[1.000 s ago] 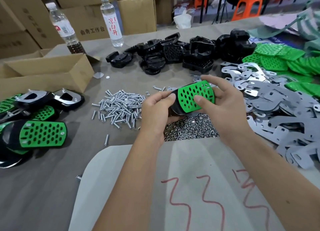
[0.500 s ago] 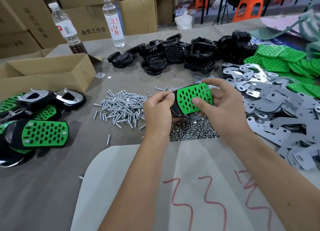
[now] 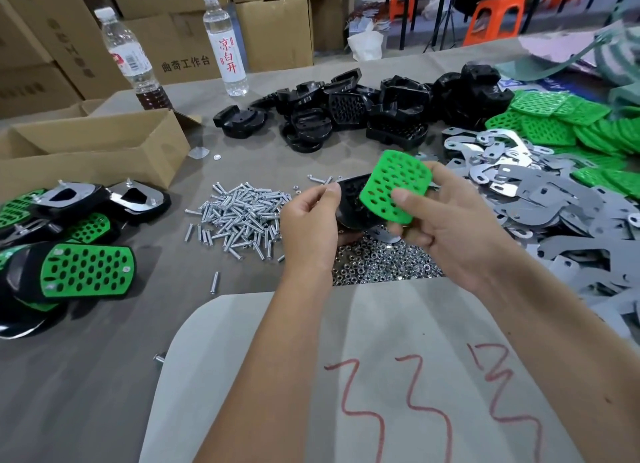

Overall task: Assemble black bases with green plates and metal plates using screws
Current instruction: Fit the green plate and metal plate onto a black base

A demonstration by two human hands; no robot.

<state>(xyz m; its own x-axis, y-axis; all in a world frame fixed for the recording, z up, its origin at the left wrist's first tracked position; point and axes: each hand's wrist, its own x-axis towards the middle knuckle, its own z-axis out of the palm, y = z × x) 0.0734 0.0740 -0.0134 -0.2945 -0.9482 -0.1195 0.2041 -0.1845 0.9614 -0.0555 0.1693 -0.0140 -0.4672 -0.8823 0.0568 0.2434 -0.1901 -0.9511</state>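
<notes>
Lifting off the black base [image 3: 349, 202], the green plate [image 3: 394, 187] now tilts up, pinched by the right hand [image 3: 446, 227]. The left hand [image 3: 308, 220] grips the base above the nut pile [image 3: 381, 265]; reseating seems needed.

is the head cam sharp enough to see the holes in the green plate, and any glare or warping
Head view: the green plate held in the right hand is slightly soft, yet its holes read clearly; glare sits on the metal plates and finished assemblies; wide-angle distortion bends the cardboard boxes and table edges; lighting is even, with soft shadows.

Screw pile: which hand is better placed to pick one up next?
Left. The left hand lies right beside the screw pile, while the right hand grips the green plate on the far side.
</notes>
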